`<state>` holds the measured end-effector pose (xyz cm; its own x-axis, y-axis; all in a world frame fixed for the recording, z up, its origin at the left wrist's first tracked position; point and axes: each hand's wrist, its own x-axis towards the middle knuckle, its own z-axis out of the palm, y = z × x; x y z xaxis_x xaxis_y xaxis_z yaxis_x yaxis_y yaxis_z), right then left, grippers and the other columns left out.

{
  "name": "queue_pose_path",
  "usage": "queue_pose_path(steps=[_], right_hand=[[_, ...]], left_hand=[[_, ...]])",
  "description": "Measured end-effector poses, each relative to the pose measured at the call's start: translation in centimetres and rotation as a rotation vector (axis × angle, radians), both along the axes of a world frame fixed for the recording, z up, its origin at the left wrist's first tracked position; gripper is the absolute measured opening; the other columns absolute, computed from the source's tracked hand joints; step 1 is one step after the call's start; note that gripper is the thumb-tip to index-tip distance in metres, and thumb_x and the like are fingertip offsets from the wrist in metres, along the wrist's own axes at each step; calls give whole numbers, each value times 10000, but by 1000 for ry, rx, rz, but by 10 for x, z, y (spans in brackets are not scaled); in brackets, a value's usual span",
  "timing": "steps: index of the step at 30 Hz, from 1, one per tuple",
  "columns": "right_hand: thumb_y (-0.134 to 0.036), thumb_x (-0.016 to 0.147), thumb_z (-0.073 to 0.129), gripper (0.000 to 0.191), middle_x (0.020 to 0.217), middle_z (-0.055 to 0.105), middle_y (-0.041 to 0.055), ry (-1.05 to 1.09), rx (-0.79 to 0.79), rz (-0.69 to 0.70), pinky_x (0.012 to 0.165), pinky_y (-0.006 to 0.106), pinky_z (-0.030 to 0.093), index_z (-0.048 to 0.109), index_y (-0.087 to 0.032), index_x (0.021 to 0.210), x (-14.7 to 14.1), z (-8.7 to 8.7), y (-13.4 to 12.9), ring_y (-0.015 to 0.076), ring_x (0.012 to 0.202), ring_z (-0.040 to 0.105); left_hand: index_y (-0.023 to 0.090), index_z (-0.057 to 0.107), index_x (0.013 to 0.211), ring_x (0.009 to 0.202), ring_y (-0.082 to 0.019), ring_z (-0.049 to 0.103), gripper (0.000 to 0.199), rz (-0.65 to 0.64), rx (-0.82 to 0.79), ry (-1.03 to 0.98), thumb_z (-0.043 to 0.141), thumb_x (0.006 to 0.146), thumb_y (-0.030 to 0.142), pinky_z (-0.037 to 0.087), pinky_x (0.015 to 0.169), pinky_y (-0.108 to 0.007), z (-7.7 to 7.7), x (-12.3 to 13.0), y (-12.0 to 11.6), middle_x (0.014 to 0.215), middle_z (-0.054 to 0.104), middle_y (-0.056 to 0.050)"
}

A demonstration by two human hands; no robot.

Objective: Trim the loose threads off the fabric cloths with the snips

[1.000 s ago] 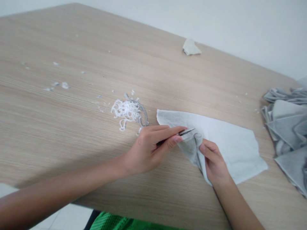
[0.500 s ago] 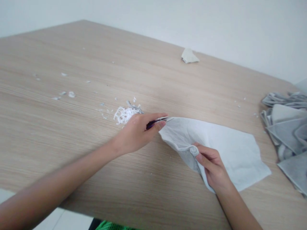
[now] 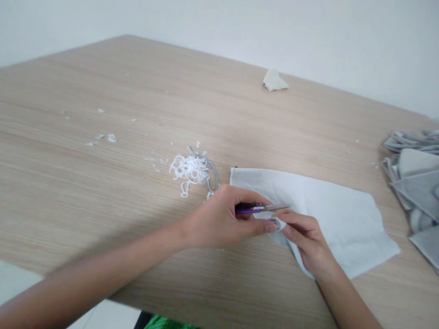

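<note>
A pale grey-white cloth (image 3: 329,210) lies partly flat on the table, its near edge raised between my hands. My left hand (image 3: 226,219) holds small scissors (image 3: 264,208) with purple handles in its palm, blades pointing right. The left thumb touches a small rolled bit of the cloth's edge (image 3: 278,224). My right hand (image 3: 308,237) pinches that same edge from the right. Beyond my left wrist sits a tangle of white thread (image 3: 190,169) with a grey strand.
Grey folded cloths (image 3: 416,183) are piled at the table's right side. A small beige cloth piece (image 3: 274,80) lies by the far edge of the wooden table (image 3: 103,201). Lint scraps are scattered at the left.
My left hand has moved right and nearer, from the cloth's far left corner to the edge at my right hand. That corner now lies on the table. More of the thread tangle shows.
</note>
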<state>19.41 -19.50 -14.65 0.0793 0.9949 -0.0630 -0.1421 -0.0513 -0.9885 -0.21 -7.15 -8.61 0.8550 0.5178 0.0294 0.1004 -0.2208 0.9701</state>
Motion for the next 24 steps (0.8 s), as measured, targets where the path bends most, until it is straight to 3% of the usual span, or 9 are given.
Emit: queue_pose_path(steps=[8,14,18,21,24], right_hand=[[-314,864,709,186,854,710,34,2,25,-5,633,284,448,803,-349,1021,0,0,0,181,730,601],[-291,876,701,140,900,693,21,33,3,-1,682,267,434,809,-317,962,-1,0,0,166,801,596],[-290,877,703,129,900,686,10,45,11,-4,650,249,415,805,-307,953,1,-2,0,144,773,579],[-308,876,705,126,904,688,14,28,16,-10,668,249,419,806,-291,951,1,-3,-1,145,789,584],[-313,868,716,115,910,697,11,27,3,-31,698,247,429,808,-294,933,2,-4,-2,149,814,595]], left_hand=[[124,756,815,544,-78,445,186,44,-44,-46,708,863,297,331,478,-180,-2,3,-1,593,562,33],[125,701,717,507,-67,377,227,86,-161,-108,717,846,311,271,441,-182,1,1,2,554,492,47],[146,677,720,469,-65,357,216,203,-173,-163,720,816,335,251,426,-192,1,-7,17,532,470,57],[164,683,730,439,-63,338,201,307,59,-58,704,820,344,239,423,-196,7,-21,35,494,420,73],[177,686,697,452,-67,389,226,381,550,165,683,840,351,261,462,-206,16,-43,58,500,463,61]])
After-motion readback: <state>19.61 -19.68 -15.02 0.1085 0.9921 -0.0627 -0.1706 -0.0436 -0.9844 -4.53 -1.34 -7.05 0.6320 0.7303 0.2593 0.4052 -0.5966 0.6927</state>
